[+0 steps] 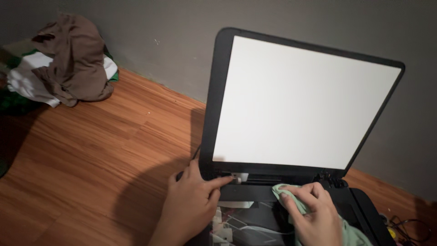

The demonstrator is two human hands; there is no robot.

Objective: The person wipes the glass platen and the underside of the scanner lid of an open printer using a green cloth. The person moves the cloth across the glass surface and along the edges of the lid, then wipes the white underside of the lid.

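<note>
Right hand [314, 212] is bunched around a pale green cloth [350, 234], pressing it on the scanner [364, 214] bed near the hinge, while the left hand [189, 207] grips nothing, its forefinger stretched to the hinge edge. Above them the lid [300, 102] stands open, white underside showing. Far back-left, clothes [63, 61] lie heaped on the wooden floor [91, 155] by the wall [182, 32].

We see a black flatbed scanner [255, 191] sitting on the wooden floor close to the grey wall. Its lid [300, 102] stands raised nearly upright, the white pad inside it facing us and framed in black. Along the hinge edge at the back, a small white piece [240, 177] shows on the dark body. A pale green cloth [300, 205] lies bunched on the scanner's right part, trailing down toward the lower edge.
</note>
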